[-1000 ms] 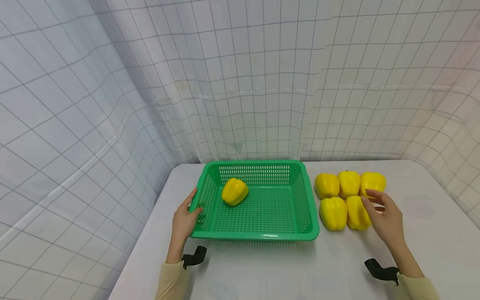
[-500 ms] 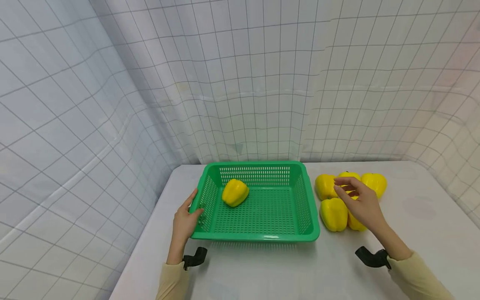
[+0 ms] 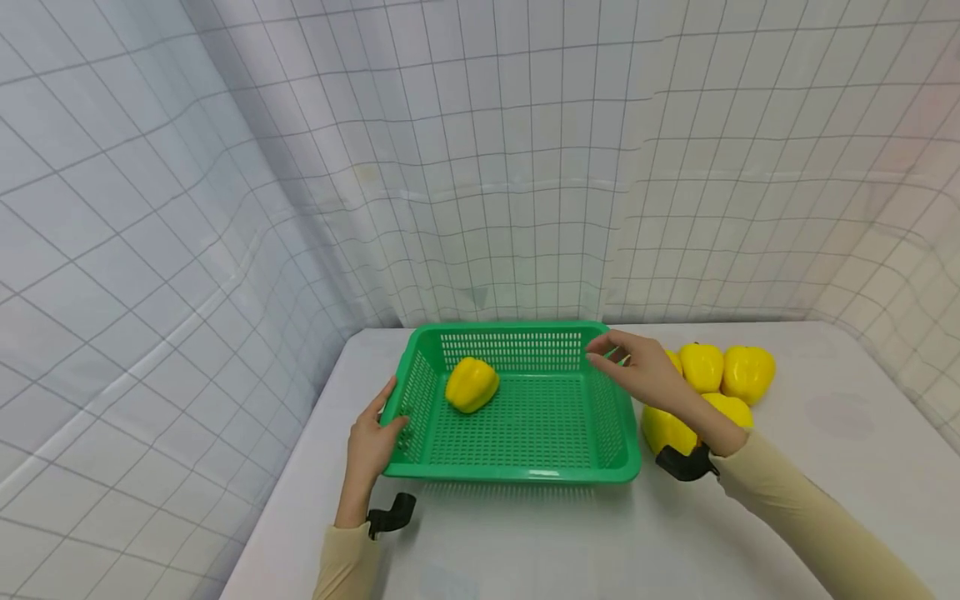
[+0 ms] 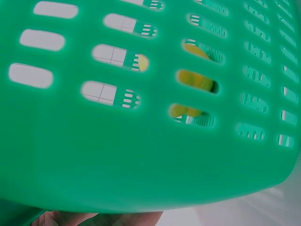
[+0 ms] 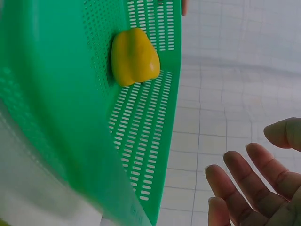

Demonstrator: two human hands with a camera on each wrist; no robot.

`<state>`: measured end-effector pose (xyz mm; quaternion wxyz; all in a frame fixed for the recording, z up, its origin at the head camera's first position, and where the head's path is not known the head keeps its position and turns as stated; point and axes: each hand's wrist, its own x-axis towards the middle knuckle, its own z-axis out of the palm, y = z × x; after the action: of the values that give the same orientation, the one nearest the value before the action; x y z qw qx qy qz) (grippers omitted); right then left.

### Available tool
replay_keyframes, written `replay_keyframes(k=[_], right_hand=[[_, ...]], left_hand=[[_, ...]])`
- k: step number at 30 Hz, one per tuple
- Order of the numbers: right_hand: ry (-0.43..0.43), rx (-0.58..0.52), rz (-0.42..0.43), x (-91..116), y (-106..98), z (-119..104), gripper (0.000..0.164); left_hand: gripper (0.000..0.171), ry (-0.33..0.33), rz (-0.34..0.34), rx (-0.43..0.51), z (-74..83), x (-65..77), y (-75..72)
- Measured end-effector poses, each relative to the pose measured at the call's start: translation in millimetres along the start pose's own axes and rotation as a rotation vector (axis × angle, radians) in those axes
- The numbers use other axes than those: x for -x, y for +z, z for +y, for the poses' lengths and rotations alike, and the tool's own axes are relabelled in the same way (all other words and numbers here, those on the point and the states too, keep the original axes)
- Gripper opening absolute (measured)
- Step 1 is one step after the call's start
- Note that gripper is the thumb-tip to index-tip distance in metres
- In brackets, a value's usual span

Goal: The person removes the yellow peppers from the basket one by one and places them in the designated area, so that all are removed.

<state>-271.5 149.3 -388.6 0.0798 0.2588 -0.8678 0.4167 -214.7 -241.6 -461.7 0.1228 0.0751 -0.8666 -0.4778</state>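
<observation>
A green slotted plastic basket (image 3: 517,472) stands on the table, with one yellow bell pepper (image 3: 471,385) lying in its left part. My left hand (image 3: 367,448) grips the basket's left rim, thumb over the inner side and fingers outside. My right hand (image 3: 641,371) hovers over the basket's right rim, fingers loosely bent and nothing held. The right wrist view shows its fingers (image 5: 240,183) apart with bare air between them. Several more yellow bell peppers (image 3: 748,375) sit grouped right of the basket, some partly hidden by the right hand and forearm.
A white table (image 3: 510,542) carries everything. White gridded cloth (image 3: 525,183) hangs close behind the table and along its left side. Black wrist mounts (image 3: 686,462) stick out near both wrists.
My right hand has travelled left from the rightmost peppers, across the group, to the basket's right rim. The left hand, basket and peppers hold their places.
</observation>
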Motion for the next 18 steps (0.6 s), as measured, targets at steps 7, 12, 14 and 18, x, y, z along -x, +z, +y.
replay_keyframes(k=[7,12,14,18], right_hand=[[0.000,-0.042,-0.141,-33,22,-8,0.023],[0.000,-0.034,-0.227,-51,42,-12,0.025],[0.011,-0.032,-0.264,-56,51,-13,0.027],[0.019,-0.014,-0.318,-65,67,-14,0.030]], left_hand=[[0.063,-0.013,0.001,0.007,-0.4,0.1,-0.7],[0.063,-0.018,-0.002,0.014,-0.5,0.6,-0.5],[0.063,-0.018,-0.004,0.014,-0.1,0.9,-0.5],[0.062,-0.018,-0.004,0.011,0.7,1.6,-1.0]])
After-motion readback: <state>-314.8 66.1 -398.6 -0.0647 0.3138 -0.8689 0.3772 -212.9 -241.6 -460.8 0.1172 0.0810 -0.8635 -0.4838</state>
